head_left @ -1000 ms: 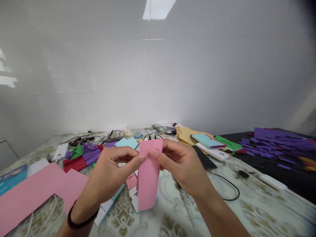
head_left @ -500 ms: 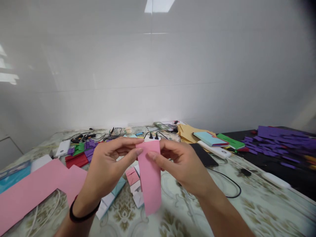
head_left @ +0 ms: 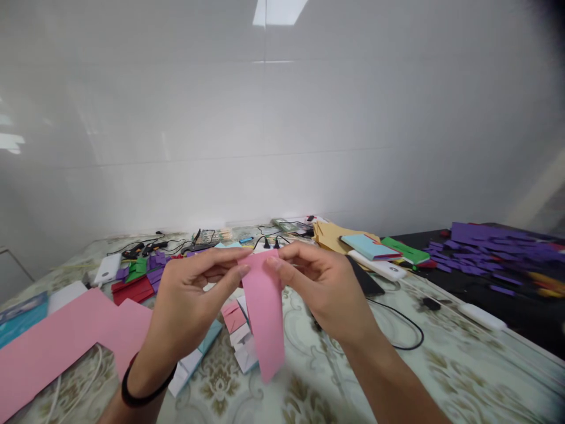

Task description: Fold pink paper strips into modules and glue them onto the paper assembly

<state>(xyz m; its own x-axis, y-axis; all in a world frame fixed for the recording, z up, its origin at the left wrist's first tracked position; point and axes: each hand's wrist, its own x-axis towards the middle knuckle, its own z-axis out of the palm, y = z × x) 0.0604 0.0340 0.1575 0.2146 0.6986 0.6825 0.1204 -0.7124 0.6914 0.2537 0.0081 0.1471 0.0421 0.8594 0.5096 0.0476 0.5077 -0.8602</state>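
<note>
Between both hands hangs a strip of pink paper (head_left: 265, 321), held up by its top edge over the table. My left hand (head_left: 194, 300) pinches its upper left corner between thumb and fingers. At the upper right corner, my right hand (head_left: 318, 288) has its thumb on the front face and its fingers behind. The paper's lower end dangles free and curves a little. Behind it on the table lies a folded pink, white and blue paper piece (head_left: 238, 333). Another folded blue and white piece (head_left: 192, 362) shows beside my left wrist, partly hidden by it.
Large pink sheets (head_left: 57, 341) cover the left side. Purple, green and red paper pieces (head_left: 136, 288) lie behind them. Yellow paper (head_left: 331, 235), a blue folded booklet (head_left: 371, 246), a white power strip (head_left: 382, 268) and purple strips (head_left: 481, 253) are at right. A black cable (head_left: 410, 324) loops on the tablecloth.
My right hand has slid up to the strip's top corner, and its thumb sits higher. The strip bends more at its lower end. The view has shifted slightly.
</note>
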